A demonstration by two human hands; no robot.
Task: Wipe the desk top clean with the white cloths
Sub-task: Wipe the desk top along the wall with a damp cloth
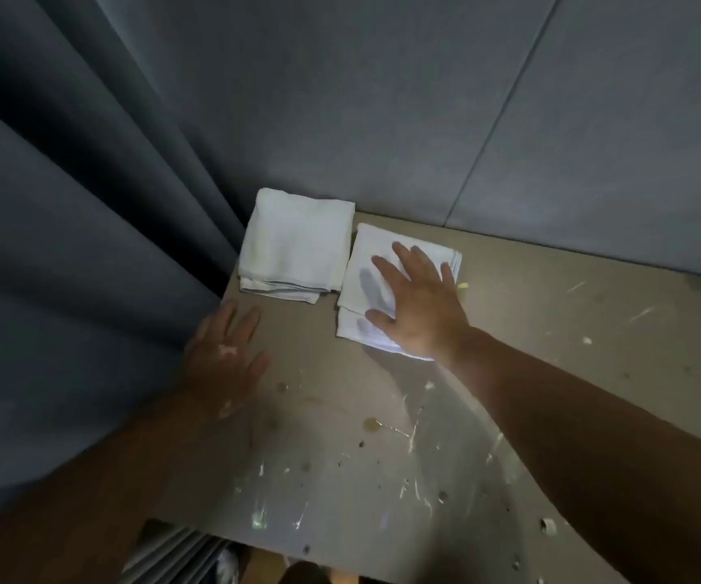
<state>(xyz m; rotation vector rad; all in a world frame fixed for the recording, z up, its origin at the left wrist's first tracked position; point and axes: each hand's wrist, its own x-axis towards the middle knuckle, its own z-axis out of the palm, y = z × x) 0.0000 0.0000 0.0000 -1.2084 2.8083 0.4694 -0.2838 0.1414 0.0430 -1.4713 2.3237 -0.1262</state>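
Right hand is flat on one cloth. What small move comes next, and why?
Probably slide the right hand with its cloth toward you, pressing down: the desk top nearer you carries brown spots and pale streaks, while the left hand rests flat at its edge.

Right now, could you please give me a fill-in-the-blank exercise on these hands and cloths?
The left cloth and right cloth both lie ____, not spread out.
The right hand lies flat on the ____ one, not the left.
The left hand, open at the edge of the desk top, holds ____.
Missing: folded; right; nothing.
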